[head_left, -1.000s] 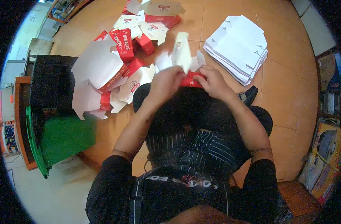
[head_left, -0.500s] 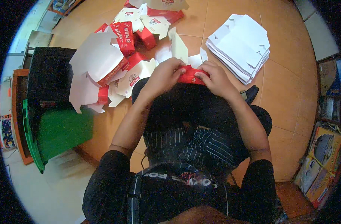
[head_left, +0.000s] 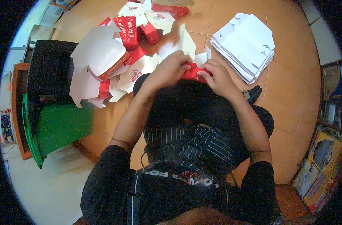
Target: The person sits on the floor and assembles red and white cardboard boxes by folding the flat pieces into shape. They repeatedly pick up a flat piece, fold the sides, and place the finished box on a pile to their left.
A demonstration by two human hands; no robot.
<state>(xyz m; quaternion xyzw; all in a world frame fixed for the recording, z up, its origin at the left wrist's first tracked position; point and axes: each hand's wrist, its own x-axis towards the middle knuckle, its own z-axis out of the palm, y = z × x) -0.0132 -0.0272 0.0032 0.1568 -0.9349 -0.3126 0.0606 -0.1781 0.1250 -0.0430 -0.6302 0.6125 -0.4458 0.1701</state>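
The person is sitting on the orange tiled floor [head_left: 291,86], both hands meeting over the lap. The left hand [head_left: 171,69] and the right hand [head_left: 216,75] are each closing their grip on a red-and-white carton blank [head_left: 191,71], which is being held between them just above the knees, its white flap [head_left: 186,41] sticking up. A heap of folded red-and-white cartons [head_left: 122,48] is lying to the left, and a stack of flat white blanks [head_left: 246,45] is resting to the right. A green bin [head_left: 54,129] is standing further left.

Folded boxes [head_left: 114,60] crowd left — flat stack [head_left: 246,45] right.
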